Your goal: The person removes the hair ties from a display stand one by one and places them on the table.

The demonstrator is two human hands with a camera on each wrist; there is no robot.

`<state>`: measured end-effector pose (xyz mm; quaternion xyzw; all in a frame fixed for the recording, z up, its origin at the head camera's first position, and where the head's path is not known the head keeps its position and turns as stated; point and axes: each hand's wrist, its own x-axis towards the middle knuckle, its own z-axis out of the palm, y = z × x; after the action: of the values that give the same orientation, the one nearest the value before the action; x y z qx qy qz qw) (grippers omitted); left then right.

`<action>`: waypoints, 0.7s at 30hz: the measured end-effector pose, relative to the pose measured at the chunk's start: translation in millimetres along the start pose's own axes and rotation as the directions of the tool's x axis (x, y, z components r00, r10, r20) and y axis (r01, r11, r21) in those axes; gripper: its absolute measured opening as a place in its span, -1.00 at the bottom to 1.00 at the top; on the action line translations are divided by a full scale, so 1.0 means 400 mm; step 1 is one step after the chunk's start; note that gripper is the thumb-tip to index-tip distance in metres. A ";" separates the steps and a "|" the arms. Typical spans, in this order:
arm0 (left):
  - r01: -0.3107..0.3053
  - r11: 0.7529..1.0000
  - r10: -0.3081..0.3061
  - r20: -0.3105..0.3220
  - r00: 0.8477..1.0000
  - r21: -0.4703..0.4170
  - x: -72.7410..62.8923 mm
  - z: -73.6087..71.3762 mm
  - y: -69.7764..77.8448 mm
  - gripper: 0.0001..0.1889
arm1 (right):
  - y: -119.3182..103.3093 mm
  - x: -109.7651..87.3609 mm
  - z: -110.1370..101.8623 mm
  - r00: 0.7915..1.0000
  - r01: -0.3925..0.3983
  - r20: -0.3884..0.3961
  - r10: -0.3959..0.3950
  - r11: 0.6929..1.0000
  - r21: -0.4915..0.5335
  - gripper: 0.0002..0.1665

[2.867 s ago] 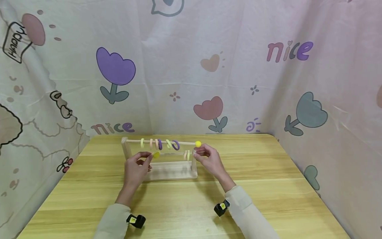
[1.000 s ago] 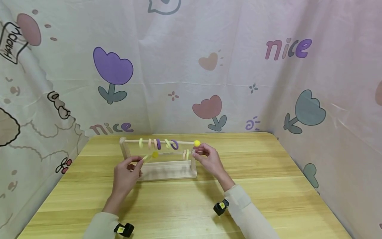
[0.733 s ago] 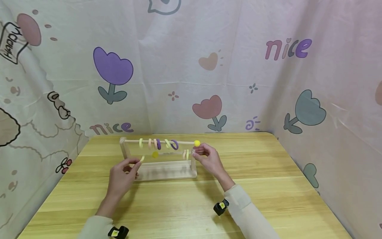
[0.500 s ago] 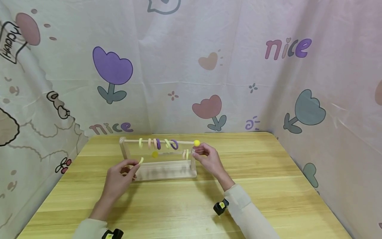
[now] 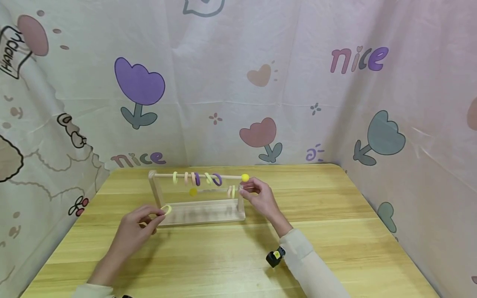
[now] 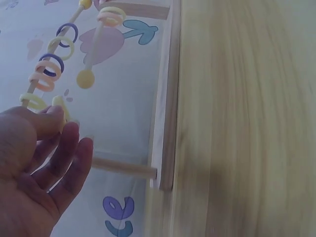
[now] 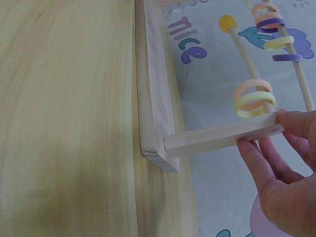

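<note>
My left hand (image 5: 132, 229) pinches a pale yellow ring (image 5: 168, 210) between thumb and fingers, just before the left end of a wooden rack (image 5: 208, 212). The ring is apart from the rods. In the left wrist view the fingers partly cover the ring (image 6: 63, 109). My right hand (image 5: 262, 200) holds the rack's right post (image 7: 217, 139) near its top, thumb on one side and fingers on the other. The upper rod carries several yellow, peach and purple rings (image 5: 197, 179). A peach and a yellow ring (image 7: 254, 98) hang on the lower rod, whose free end has a yellow ball (image 5: 193, 192).
The rack stands on a wooden table (image 5: 231, 256), towards its back edge. Another yellow ball (image 5: 245, 178) caps the upper rod's right end, close to the right hand. A printed cloth (image 5: 208, 82) hangs behind and at both sides.
The left hand has drawn the yellow ring away from the lower rod's ball, leftward and down towards the rack's left end. The right hand has kept its hold on the post.
</note>
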<state>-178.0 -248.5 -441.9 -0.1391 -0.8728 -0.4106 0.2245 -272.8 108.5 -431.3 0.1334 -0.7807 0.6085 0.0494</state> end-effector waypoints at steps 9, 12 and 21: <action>-0.063 0.998 0.062 0.048 0.997 0.029 -0.018 -0.033 -0.023 -0.77 | 0.002 0.002 -0.002 1.000 0.011 0.007 -0.011 1.000 -0.004 -0.77; -0.083 0.995 0.080 0.057 0.995 0.051 -0.024 -0.038 -0.035 -0.76 | 0.002 0.002 -0.001 1.000 0.009 0.006 -0.009 1.000 -0.009 -0.78; -0.070 0.993 0.057 0.131 0.990 0.098 -0.040 -0.052 -0.065 -0.76 | 0.000 0.002 -0.002 1.000 0.008 0.003 -0.008 1.000 -0.007 -0.75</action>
<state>-169.7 -281.9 -455.5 -0.1809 -0.9005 -0.3480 0.1879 -273.8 108.9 -430.8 0.1374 -0.7824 0.6053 0.0512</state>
